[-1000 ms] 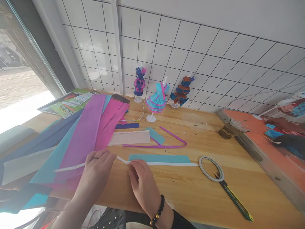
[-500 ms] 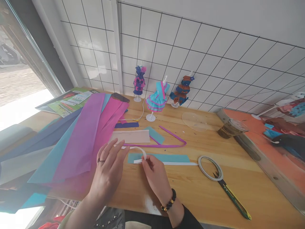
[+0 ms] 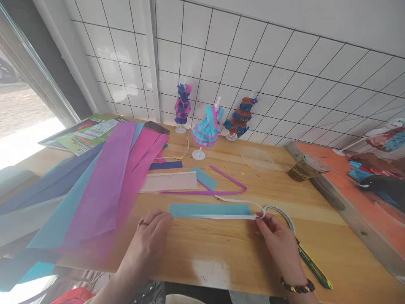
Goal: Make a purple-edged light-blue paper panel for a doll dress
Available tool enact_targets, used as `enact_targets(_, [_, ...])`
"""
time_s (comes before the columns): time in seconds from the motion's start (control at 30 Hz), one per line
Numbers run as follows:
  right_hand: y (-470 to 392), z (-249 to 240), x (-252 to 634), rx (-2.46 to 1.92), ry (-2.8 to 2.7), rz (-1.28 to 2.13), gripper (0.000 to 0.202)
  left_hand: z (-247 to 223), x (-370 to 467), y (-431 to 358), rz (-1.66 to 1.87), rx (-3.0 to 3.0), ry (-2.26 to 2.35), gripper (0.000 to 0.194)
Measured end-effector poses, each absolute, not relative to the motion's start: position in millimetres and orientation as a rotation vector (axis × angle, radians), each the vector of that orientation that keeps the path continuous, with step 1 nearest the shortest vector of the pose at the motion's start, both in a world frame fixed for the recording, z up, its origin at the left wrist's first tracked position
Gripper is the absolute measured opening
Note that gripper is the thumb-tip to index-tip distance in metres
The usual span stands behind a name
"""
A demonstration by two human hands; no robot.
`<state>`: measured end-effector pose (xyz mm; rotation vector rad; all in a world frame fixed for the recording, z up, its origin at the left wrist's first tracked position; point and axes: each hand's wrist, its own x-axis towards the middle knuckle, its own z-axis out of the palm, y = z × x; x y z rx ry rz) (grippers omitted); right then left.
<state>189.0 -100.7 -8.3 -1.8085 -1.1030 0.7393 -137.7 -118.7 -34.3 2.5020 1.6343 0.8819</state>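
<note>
A blue paper strip (image 3: 209,210) lies lengthwise on the wooden table, with a narrow white tape (image 3: 232,217) along its near edge. My right hand (image 3: 280,238) pinches the white tape at the strip's right end, where a loose white length curls up and trails back left. At the strip's left end rests my left hand (image 3: 148,236), fingers spread and holding nothing. Partly behind my right hand is a round tape roll (image 3: 286,216). The green and yellow scissors or cutter (image 3: 314,264) lies beside that hand; its tip is partly hidden.
Colored paper sheets (image 3: 101,181) spread over the left side. Small dressed figures, one in a blue dress (image 3: 207,128), stand at the back by the tiled wall. A purple strip (image 3: 190,193) lies beyond the blue one. A lidded cup (image 3: 306,169) is at the right.
My right hand has moved right along the blue strip, from its left part to its right end. My left hand has lowered onto the table by the strip's left end.
</note>
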Motion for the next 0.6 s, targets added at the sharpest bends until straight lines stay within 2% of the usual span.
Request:
enact_targets(0.2, [-107.9, -4.3, 238.6, -2.062, -1.046, 0.452, 0.038, -30.7, -129.4, -117.9, 0.793, 2.54, 1.601, 0.034])
enact_targets(0.43, [-111.0, -6.0, 294.7, -2.392, -1.172, -0.112, 0.031, -41.2, -129.1, -114.6, 0.837, 2.545, 1.616, 0.033])
enact_targets(0.6, [-113.8, -0.4, 332.1, -2.478, -1.179, -0.271, 0.032, -44.1, -129.9, -112.8, 0.869, 2.566, 1.59, 0.034])
